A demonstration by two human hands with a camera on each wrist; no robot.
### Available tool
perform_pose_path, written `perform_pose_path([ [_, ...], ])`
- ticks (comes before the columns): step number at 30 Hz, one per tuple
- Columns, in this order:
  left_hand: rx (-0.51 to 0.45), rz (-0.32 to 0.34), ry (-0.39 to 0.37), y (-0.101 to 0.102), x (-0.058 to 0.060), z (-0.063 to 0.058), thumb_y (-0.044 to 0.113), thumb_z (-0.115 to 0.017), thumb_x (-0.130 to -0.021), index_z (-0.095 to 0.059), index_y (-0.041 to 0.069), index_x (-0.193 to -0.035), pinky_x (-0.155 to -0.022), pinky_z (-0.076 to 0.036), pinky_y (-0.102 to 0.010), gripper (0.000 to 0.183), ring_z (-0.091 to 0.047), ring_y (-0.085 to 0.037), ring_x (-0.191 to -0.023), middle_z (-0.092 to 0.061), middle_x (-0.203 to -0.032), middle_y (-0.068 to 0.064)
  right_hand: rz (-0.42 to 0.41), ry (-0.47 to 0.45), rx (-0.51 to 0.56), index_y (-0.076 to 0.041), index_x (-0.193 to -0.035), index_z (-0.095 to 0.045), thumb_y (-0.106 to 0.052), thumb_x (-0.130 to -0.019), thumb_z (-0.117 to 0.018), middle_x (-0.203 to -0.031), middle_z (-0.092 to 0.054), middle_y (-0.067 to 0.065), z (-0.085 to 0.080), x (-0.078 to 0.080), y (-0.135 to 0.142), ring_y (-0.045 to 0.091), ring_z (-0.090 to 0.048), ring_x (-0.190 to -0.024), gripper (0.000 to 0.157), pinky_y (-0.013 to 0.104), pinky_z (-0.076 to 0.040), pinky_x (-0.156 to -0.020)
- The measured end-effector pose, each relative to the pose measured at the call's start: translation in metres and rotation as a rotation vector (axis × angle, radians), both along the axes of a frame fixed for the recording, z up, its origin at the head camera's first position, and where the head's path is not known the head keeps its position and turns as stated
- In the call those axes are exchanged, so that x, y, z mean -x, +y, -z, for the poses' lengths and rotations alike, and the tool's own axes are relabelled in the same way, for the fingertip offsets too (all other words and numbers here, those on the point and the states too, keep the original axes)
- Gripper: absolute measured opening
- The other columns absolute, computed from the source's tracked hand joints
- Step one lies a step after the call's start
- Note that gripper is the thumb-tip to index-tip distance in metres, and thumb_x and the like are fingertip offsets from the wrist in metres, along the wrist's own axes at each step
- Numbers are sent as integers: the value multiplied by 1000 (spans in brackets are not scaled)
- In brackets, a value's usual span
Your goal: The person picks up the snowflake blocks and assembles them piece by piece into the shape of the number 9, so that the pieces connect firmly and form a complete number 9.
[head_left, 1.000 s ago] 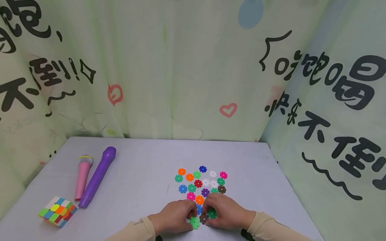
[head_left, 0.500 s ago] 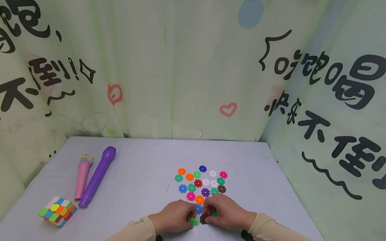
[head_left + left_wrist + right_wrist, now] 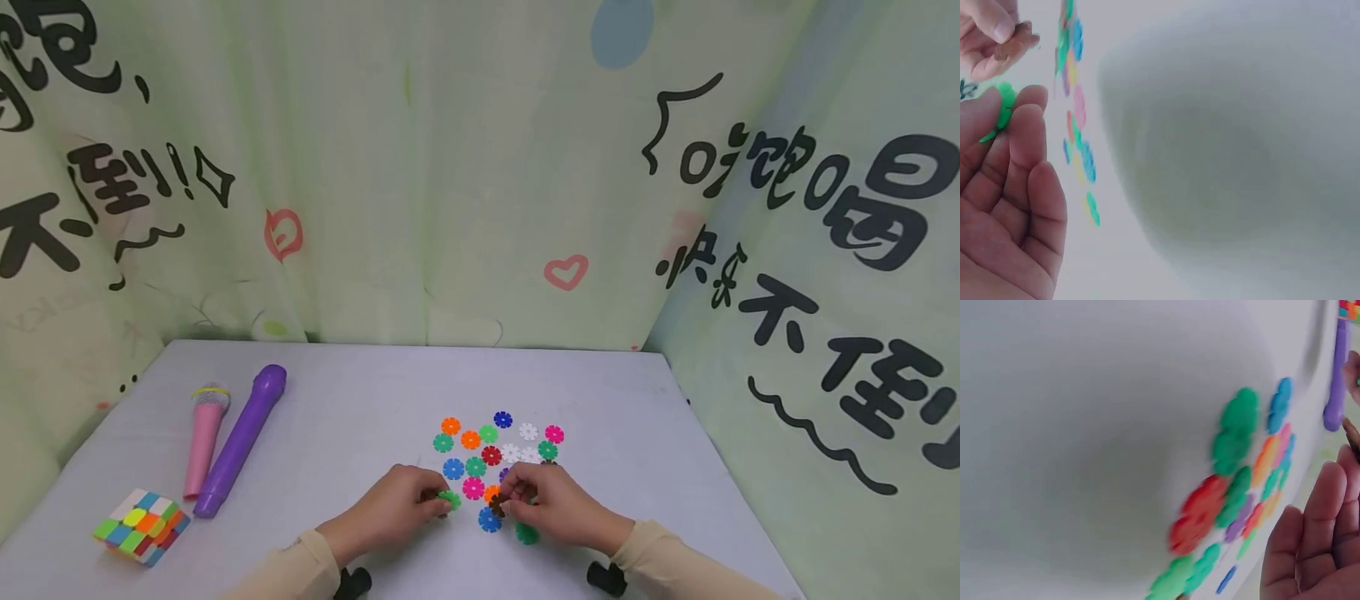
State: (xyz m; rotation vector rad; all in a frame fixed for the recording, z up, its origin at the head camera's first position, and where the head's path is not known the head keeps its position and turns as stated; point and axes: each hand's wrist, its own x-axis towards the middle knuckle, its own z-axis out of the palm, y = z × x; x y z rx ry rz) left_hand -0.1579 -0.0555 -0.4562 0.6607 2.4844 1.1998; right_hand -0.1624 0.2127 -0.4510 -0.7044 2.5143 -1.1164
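My left hand pinches a light green notched plastic disc between thumb and fingertips. Held in the right hand, between thumb and forefinger, is a brown disc of the same flower-like kind. The two discs are apart, both over the near part of the table. Below the right hand lie a blue disc and a green disc. Just beyond the hands spread many more flat notched discs, among them a pink one and a red one; the right hand covers some.
On the left of the white table lie a pink toy microphone, a long purple microphone-shaped tube and a colourful puzzle cube. A printed curtain hangs behind the table and along its sides.
Both hands have risen off the table's near part, carrying the light green and brown discs. The left hand has moved left and away from the right, widening the gap between them.
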Motion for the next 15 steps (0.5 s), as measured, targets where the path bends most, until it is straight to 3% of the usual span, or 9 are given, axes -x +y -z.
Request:
perform_pose_path([
  [5,-20,-43,62,-18,1,-12,14,-78,-87,-75,14,-91,-61,-51,-25,5,-57,-10,-65,-67,-76,7,74,-51,89,-13,-98,-65,-16,-92,-73,-85,-63,-3,-9,2,-21,16,-61,-79,10,25,-54,-72],
  [11,-21,-66,269,-29,1,-17,12,-80,-85,-75,15,-87,-61,-50,-24,6,-56,-2,-63,-68,-74,7,109,-200,294,-2,-102,-65,-11,-95,-69,-86,-69,10,-20,5,-47,31,-68,-86,12,30,-57,-75],
  [15,-35,-72,386,-29,-1,-17,11,-81,-84,-76,13,-87,-60,-50,-23,6,-56,2,-63,-69,-74,9,115,-249,377,3,-106,-65,-8,-96,-66,-89,-71,18,-24,7,-56,35,-69,-88,14,36,-57,-78],
])
